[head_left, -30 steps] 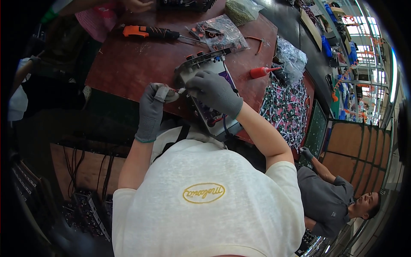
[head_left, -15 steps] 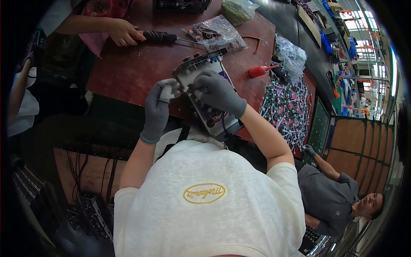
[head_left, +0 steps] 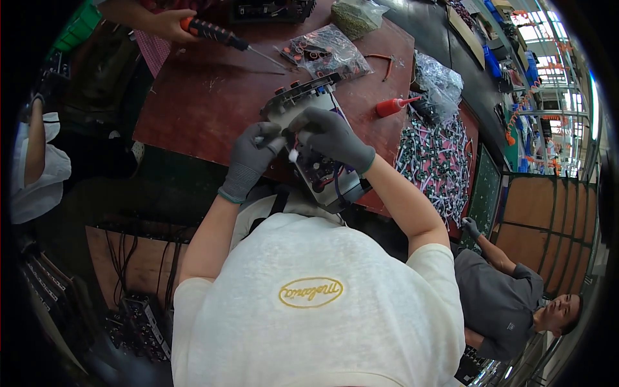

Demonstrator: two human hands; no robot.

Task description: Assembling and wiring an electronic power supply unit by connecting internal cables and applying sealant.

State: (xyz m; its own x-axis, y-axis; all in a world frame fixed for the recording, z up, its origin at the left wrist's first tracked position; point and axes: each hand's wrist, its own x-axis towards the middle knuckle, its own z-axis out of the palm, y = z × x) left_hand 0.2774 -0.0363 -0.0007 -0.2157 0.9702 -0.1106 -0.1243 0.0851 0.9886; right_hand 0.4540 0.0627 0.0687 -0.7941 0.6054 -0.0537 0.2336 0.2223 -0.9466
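An electronic unit point(head_left: 335, 187) with a metal casing, bare circuit boards and a knobbed panel point(head_left: 300, 92) lies tilted at the table's near edge. Both hands wear grey gloves and meet above it. My right hand point(head_left: 332, 143) is closed, pinching a short thin wire, partly reddish, from which a small white plug point(head_left: 293, 156) hangs. My left hand point(head_left: 253, 158) has its fingers pressed together against the right fingertips. Whatever it grips there is hidden by the gloves.
Across the red table point(head_left: 193, 106), a co-worker's hand point(head_left: 171, 26) holds an electric screwdriver point(head_left: 216, 33). Beyond the unit lie a clear bag of small parts point(head_left: 329, 51) and a red bottle point(head_left: 390, 107). Many small wired boards point(head_left: 432, 168) cover the right side. Another person point(head_left: 496, 303) is at the right.
My left hand has moved right to meet my right hand, and its fingers have closed. The white plug has come into view below them. The co-worker's screwdriver has shifted up and left.
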